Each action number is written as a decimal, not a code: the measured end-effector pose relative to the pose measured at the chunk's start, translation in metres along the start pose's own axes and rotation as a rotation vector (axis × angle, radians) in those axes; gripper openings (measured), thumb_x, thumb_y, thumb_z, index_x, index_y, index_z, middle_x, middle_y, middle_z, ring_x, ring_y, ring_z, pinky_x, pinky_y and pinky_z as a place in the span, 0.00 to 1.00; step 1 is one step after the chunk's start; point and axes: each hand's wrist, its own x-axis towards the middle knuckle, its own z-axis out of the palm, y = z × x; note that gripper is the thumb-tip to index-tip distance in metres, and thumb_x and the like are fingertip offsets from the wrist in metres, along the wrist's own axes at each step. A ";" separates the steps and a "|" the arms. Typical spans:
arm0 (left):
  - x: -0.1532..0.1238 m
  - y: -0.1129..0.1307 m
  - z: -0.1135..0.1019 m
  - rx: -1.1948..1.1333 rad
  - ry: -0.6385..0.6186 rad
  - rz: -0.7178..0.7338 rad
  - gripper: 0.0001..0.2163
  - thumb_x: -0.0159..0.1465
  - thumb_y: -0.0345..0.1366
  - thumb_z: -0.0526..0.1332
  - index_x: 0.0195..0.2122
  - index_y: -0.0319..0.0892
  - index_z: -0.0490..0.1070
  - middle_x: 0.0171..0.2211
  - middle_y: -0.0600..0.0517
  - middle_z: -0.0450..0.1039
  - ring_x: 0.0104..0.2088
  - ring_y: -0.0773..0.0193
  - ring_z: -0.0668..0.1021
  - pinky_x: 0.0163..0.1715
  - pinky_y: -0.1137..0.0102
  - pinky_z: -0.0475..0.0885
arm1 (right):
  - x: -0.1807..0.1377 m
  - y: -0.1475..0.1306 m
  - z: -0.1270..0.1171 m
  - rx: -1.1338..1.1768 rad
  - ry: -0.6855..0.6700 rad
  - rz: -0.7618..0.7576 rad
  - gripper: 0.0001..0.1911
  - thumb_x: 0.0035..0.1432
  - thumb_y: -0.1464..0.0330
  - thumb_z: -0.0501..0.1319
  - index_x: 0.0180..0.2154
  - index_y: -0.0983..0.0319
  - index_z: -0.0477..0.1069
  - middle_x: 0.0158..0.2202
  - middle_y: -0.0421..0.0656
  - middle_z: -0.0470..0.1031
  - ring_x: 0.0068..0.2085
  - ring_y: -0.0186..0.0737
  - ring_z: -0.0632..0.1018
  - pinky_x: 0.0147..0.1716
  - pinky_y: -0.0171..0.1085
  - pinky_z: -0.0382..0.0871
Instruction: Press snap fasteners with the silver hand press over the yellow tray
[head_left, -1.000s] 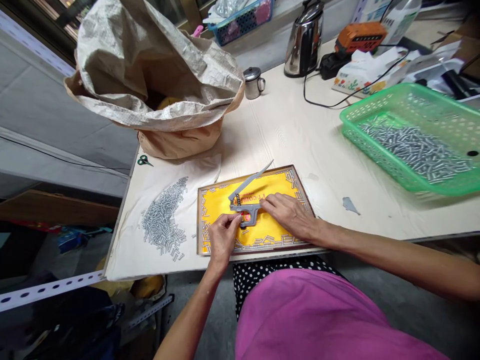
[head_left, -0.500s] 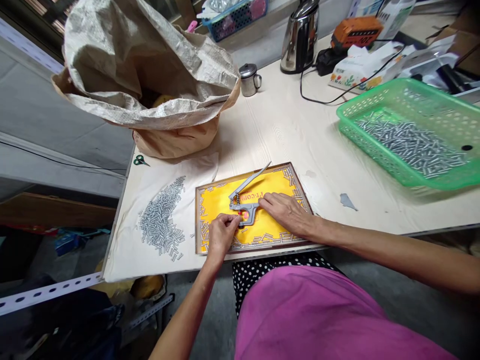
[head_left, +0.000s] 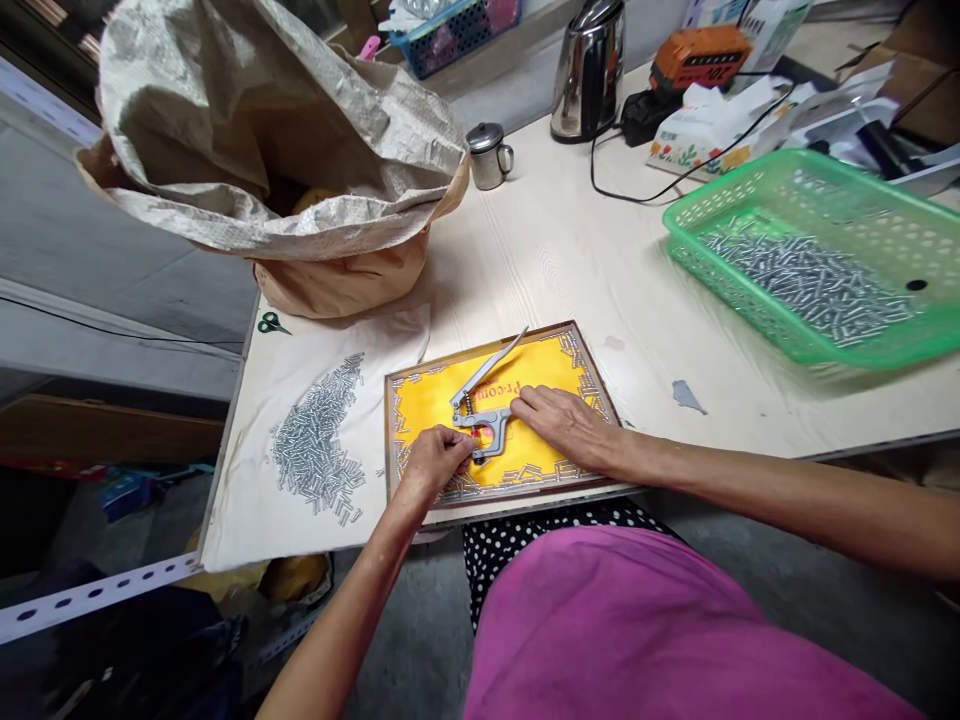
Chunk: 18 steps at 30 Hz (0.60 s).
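Note:
My right hand (head_left: 562, 425) is closed around one handle of grey hand pliers (head_left: 491, 420), which have a C-shaped jaw, a dark spring and a long lever standing up at an angle. At the jaw, the thumb and fingers of my left hand (head_left: 437, 458) are pinched together; whatever is between them is too small to make out. A bit of red shows by the jaw. Both hands are over a shallow tray (head_left: 389, 440) with a yellow bottom. Small silvery springs or pins (head_left: 525, 478) lie along its edges.
Left of the tray, a pile of small metal pieces (head_left: 315, 440) lies on white cloth, with scissors (head_left: 271, 323) behind. A large woven sack (head_left: 345, 275) stands at the back left. Rightward is a green basket (head_left: 787, 330) of metal pins. A lidded mug (head_left: 487, 160) and kettle (head_left: 589, 80) stand behind.
The whole view has shifted slightly. My left hand has drawn a little left and down at the jaw, still pinched. My right hand keeps its hold on the pliers.

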 end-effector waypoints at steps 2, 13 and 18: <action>0.000 0.000 0.001 -0.002 0.010 -0.006 0.17 0.55 0.49 0.60 0.18 0.40 0.69 0.15 0.55 0.65 0.18 0.70 0.65 0.21 0.73 0.58 | 0.000 0.000 0.000 -0.001 0.006 0.006 0.11 0.69 0.75 0.45 0.43 0.62 0.65 0.41 0.47 0.71 0.39 0.41 0.69 0.35 0.39 0.60; -0.004 0.007 0.002 0.085 0.034 -0.014 0.17 0.56 0.46 0.60 0.17 0.40 0.68 0.14 0.56 0.64 0.18 0.70 0.64 0.21 0.73 0.57 | 0.018 0.025 -0.015 -0.065 0.037 -0.068 0.19 0.62 0.60 0.62 0.52 0.60 0.68 0.60 0.53 0.65 0.59 0.56 0.63 0.50 0.49 0.60; -0.002 0.007 0.002 0.082 0.044 -0.041 0.16 0.57 0.45 0.61 0.18 0.40 0.69 0.15 0.56 0.65 0.18 0.70 0.66 0.22 0.73 0.58 | 0.039 0.046 -0.027 -0.122 -0.080 -0.130 0.44 0.50 0.46 0.66 0.60 0.64 0.60 0.60 0.57 0.65 0.61 0.63 0.59 0.54 0.56 0.56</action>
